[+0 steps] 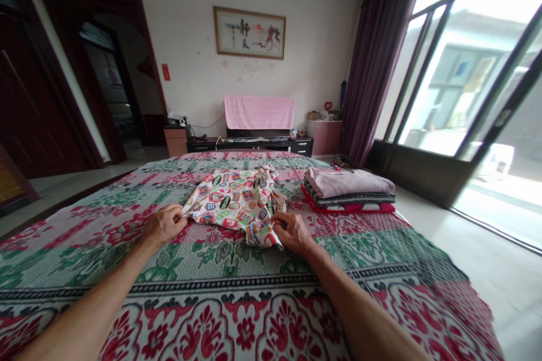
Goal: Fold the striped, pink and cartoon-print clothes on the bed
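Observation:
A small white garment (237, 197) printed with colourful badges lies spread on a bed covered by a red, green and white floral bedspread (237, 304). My left hand (163, 225) pinches the garment's near left corner, fingers closed on the cloth. My right hand (292, 231) grips its near right edge, fingers curled on the fabric. Both forearms reach out over the bedspread.
A stack of folded clothes (349, 189), pink on top, sits on the bed to the right of the garment. Beyond the bed are a TV stand with a pink cloth (259, 113), a dark doorway at left and large windows with a purple curtain (376, 62) at right.

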`<state>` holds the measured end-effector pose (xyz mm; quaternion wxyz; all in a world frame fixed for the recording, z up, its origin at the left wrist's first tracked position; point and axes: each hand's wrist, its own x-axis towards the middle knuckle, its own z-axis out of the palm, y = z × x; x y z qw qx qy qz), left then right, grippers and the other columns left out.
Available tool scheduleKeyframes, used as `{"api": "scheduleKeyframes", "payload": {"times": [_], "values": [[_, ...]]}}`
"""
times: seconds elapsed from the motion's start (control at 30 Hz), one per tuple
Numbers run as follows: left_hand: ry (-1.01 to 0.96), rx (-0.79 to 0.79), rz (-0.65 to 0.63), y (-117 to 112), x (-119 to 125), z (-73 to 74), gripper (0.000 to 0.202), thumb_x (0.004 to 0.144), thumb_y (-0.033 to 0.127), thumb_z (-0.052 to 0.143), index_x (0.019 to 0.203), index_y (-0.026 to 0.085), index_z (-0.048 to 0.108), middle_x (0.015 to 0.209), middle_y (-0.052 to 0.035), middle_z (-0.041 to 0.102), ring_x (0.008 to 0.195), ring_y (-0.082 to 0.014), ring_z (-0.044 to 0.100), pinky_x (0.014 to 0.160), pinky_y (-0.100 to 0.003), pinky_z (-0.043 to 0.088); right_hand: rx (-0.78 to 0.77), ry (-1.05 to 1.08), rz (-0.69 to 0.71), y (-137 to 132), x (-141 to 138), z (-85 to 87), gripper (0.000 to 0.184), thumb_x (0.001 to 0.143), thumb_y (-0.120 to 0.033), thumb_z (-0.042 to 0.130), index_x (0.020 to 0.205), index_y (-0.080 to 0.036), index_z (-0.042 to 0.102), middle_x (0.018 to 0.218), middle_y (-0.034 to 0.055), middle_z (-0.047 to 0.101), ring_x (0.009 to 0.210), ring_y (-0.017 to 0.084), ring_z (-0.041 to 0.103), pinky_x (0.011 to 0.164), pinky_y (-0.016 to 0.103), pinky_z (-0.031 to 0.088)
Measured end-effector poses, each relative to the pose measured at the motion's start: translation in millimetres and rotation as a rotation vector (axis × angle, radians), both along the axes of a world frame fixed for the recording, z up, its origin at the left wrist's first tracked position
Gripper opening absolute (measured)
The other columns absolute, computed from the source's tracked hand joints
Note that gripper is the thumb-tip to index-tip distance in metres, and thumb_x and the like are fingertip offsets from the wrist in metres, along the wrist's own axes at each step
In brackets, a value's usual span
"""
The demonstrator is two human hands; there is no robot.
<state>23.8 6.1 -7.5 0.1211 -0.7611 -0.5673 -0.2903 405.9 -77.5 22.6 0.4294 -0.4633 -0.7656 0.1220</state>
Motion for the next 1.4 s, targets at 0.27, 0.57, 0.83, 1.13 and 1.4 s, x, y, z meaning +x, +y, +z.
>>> {"api": "scheduleKeyframes", "payload": {"times": [0.27, 0.57, 0.83, 1.13, 1.4], "values": [[-0.055, 0.04, -0.005, 5.7, -3.4, -4.5, 0.015, 0.069, 0.032, 0.049, 0.06, 0.021, 0.053, 0.095, -0.0056, 0.066, 0.087, -0.0187, 0.062, 0.078, -0.027, 0.047, 0.039, -0.015, -0.008, 1.3, 2.4, -0.1, 0.019, 0.072, -0.016, 0.047, 0.071, -0.013, 0.065, 0.063, -0.0001, 0.056, 0.058, 0.009, 0.048, 0.057, 0.019, 0.034], [-0.197, 0.036, 0.059, 3.3, -2.6, 0.3, 0.018, 0.066, 0.038, 0.053, 0.062, 0.021, 0.048, 0.084, -0.0043, 0.066, 0.078, -0.0182, 0.061, 0.069, -0.026, 0.046, -0.077, 0.201, -0.088, 8.7, 7.2, -4.7, 0.04, 0.084, -0.044, 0.039, 0.057, -0.016, 0.047, 0.054, -0.0028, 0.039, 0.054, 0.009, 0.036, 0.049, 0.02, 0.027], [-0.331, -0.128, 0.185, 4.9, -5.2, 1.9, 0.022, 0.065, 0.041, 0.053, 0.072, 0.021, 0.06, 0.065, 0.0008, 0.064, 0.061, -0.015, 0.058, 0.056, -0.023, 0.04, -0.229, 0.394, -0.224, 22.9, 14.0, -13.4, 0.041, 0.079, -0.053, 0.039, 0.069, -0.017, 0.056, 0.049, -0.0027, 0.046, 0.044, 0.01, 0.038, 0.04, 0.02, 0.029], [-0.394, -0.165, 0.171, 6.9, -6.6, 1.0, 0.029, 0.064, 0.045, 0.052, 0.074, 0.021, 0.065, 0.059, 0.0025, 0.062, 0.057, -0.0143, 0.056, 0.054, -0.022, 0.038, -0.329, 0.639, -0.233, 25.2, 15.4, -11.8, 0.049, 0.073, -0.066, 0.042, 0.068, -0.019, 0.05, 0.046, -0.0057, 0.042, 0.032, 0.008, 0.038, 0.031, 0.02, 0.026], [-0.436, -0.202, 0.137, 14.8, -14.8, -6.1, 0.034, 0.068, 0.047, 0.052, 0.083, 0.021, 0.067, 0.07, 0.0011, 0.067, 0.065, -0.0162, 0.06, 0.059, -0.022, 0.043, -0.414, 0.69, -0.228, 22.8, 13.7, -6.1, 0.048, 0.077, -0.063, 0.039, 0.068, -0.018, 0.052, 0.043, -0.0035, 0.048, 0.03, 0.008, 0.038, 0.028, 0.02, 0.026]]}}
